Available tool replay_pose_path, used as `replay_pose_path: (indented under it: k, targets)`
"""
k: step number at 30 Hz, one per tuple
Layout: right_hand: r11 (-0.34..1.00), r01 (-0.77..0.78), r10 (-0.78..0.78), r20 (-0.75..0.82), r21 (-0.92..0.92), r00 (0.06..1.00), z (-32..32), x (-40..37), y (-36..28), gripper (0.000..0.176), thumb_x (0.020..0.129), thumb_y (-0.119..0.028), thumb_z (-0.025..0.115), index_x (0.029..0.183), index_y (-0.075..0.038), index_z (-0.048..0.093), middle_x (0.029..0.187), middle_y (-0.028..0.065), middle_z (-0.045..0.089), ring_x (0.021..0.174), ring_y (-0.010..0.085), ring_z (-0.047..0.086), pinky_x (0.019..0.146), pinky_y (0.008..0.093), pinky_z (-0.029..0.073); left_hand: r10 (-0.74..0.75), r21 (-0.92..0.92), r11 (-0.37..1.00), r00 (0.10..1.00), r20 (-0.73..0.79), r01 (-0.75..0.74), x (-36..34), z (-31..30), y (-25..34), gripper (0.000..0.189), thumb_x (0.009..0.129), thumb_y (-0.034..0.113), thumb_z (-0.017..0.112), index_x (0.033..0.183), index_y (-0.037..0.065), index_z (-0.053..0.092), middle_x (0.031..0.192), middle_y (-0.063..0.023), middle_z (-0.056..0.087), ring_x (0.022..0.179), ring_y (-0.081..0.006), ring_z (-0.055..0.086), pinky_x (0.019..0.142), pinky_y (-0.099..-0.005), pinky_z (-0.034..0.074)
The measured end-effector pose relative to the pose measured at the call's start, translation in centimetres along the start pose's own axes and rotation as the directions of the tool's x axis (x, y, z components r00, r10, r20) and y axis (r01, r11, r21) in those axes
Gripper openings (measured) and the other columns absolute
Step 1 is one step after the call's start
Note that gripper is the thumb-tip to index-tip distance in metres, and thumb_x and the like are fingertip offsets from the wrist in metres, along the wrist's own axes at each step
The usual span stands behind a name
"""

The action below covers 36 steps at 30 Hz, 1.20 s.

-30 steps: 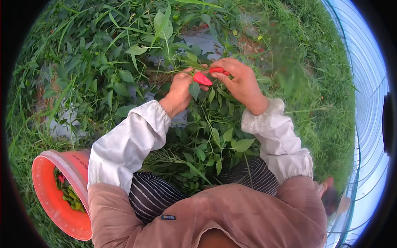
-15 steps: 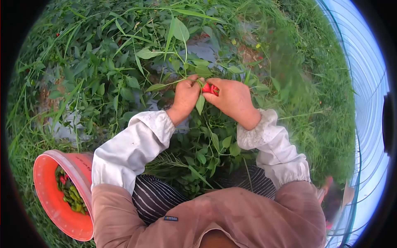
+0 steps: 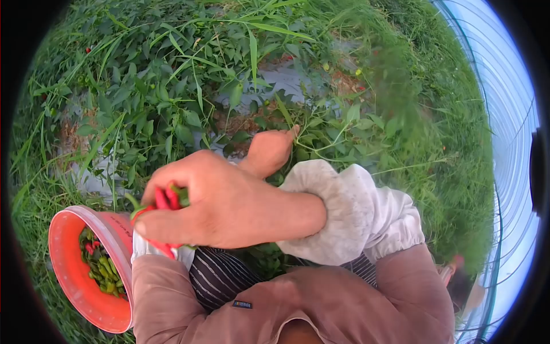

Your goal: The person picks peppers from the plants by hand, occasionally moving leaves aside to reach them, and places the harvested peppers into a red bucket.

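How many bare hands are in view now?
2: the right hand, nearer the camera, holding glossy red peppers; and the left hand, beyond it, partly hidden, beside green leafy stems.

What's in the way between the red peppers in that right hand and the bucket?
Nothing separate that I can see. Only the bucket's own side and near rim lie between it and the red peppers in the right hand. The left arm's white sleeve shows below that hand.

Two hands (image 3: 223,203) (image 3: 268,152), one bucket (image 3: 64,246), likely dozen-plus peppers (image 3: 162,199)
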State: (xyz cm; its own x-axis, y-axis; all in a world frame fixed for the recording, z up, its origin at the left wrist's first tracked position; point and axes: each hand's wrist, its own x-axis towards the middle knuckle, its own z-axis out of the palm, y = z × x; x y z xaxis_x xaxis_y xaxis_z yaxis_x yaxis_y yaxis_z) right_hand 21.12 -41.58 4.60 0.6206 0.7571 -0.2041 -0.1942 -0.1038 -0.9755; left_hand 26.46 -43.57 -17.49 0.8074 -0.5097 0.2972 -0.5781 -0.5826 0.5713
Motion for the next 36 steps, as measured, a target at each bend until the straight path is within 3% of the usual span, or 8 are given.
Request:
replay_pose_path:
  k: [9,11,12,14,18,20,28,36]
  targets:
    - [0.91,0.381,-0.34,0.23,-0.165,0.912,8.9,7.6,-0.1,0.042,0.077,-0.021,0.06,0.1,0.014,0.054,0.09,0.0285,0.063,0.082,0.0401,0.064,0.077,0.0465,0.05,0.016,-0.055,0.998,0.991,0.132,-0.009,-1.8,0.8,0.3,0.053,0.085,0.012,0.054,0.136,0.003,0.044,0.101,-0.0184,0.063,0.091,-0.0315,0.064,0.075,-0.0409,0.053]
    - [0.784,0.498,-0.553,-0.051,-0.372,0.832,3.0,8.9,3.7,0.028,0.08,-0.017,0.061,0.092,0.008,0.06,0.083,0.0223,0.062,0.079,0.0366,0.063,0.069,0.0406,0.05,0.115,-0.678,0.731,0.967,0.227,0.072,-2.3,2.0,-1.2,0.053,0.086,0.016,0.055,0.137,0.005,0.044,0.113,-0.0185,0.06,0.107,-0.0314,0.059,0.091,-0.0383,0.049]
    - [0.863,0.372,-0.451,-0.192,-0.341,0.872,-0.6,9.1,5.1,0.024,0.083,-0.015,0.061,0.092,0.007,0.061,0.081,0.017,0.065,0.07,0.0265,0.064,0.064,0.0349,0.05,0.108,-0.68,0.73,0.971,0.214,0.069,-2.8,1.6,-1.2,0.053,0.086,0.016,0.055,0.137,0.005,0.044,0.113,-0.0185,0.06,0.107,-0.0314,0.059,0.091,-0.0383,0.049]
    - [0.951,0.178,-0.285,-0.498,-0.252,0.819,-7.9,9.7,9.0,0.02,0.09,-0.014,0.059,0.094,0.005,0.062,0.077,0.0046,0.064,0.069,0.0093,0.06,0.063,0.0287,0.05,0.394,-0.135,0.881,0.859,-0.327,-0.454,-4.1,0.0,-0.2,0.052,0.086,0.024,0.065,0.134,0.011,0.051,0.12,-0.0139,0.061,0.111,-0.0323,0.058,0.091,-0.0414,0.048]
    - [0.65,-0.124,-0.532,-0.565,-0.75,0.63,-17.3,8.8,12.5,0.016,0.084,-0.011,0.061,0.098,-0.002,0.064,0.095,0.0098,0.064,0.082,0.0207,0.063,0.074,0.032,0.052,0.302,-0.351,0.896,0.953,0.027,-0.274,-3.9,1.0,1.9,0.043,0.08,0.014,0.062,0.12,0.0,0.056,0.12,-0.0204,0.058,0.11,-0.0384,0.057,0.089,-0.0445,0.049]
    - [-0.026,-0.13,-0.719,-0.072,-0.991,0.691,-19.4,8.8,12.4,0.026,0.08,-0.012,0.064,0.105,-0.006,0.062,0.107,0.0116,0.061,0.094,0.0272,0.06,0.08,0.036,0.052,0.211,0.022,0.968,0.856,0.473,-0.251,-3.6,-0.4,3.2,0.043,0.078,0.011,0.058,0.12,0.0,0.055,0.121,-0.021,0.059,0.097,-0.0312,0.063,0.077,-0.0399,0.054]
    - [-0.058,-0.749,-0.479,-0.64,-0.66,0.601,-27.7,3.9,13.9,0.027,0.082,-0.018,0.06,0.109,-0.012,0.06,0.094,0.0135,0.066,0.081,0.033,0.066,0.068,0.0454,0.054,0.187,0.059,0.979,0.971,0.153,-0.197,-2.6,-3.2,2.1,0.06,0.072,0.005,0.059,0.131,-0.002,0.048,0.115,-0.0196,0.06,0.082,-0.029,0.065,0.07,-0.0376,0.054]
    - [0.102,-0.737,-0.494,-0.677,-0.668,0.545,-30.1,-2.3,20.0,0.018,0.077,-0.014,0.062,0.092,-0.005,0.064,0.083,0.0191,0.065,0.078,0.0356,0.065,0.069,0.0472,0.053,-0.217,-0.474,0.859,0.976,0.006,0.194,1.2,-4.6,-1.0,0.033,0.081,0.006,0.054,0.113,0.003,0.062,0.104,-0.0138,0.065,0.086,-0.0309,0.064,0.075,-0.0406,0.05]
